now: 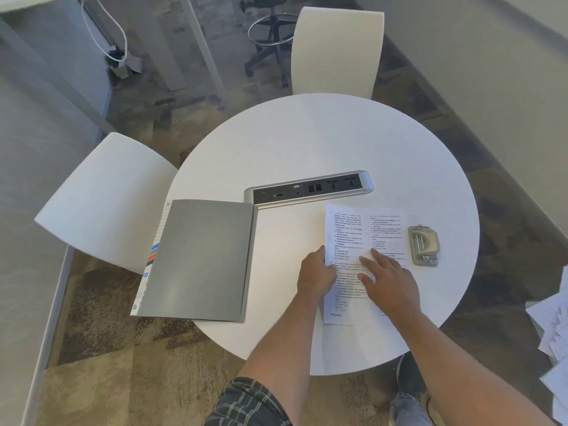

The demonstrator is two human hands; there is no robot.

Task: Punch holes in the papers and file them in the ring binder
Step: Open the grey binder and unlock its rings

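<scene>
- Our left hand [315, 273] pinches the left edge of the papers [353, 241]; its grip is clamped on them.
- Our right hand [388, 279] lies flat on them, fingers straight.
- Papers sit near the counter's [307, 142] near edge, between binder [199, 259] and punch [423, 245].

Both hands on the paper, round white table

Left hand [315, 273] holds the printed paper's [349, 238] left edge, right hand [388, 279] lies flat on it. Grey binder [199, 259] sits left, hole punch [423, 245] just right.
</scene>
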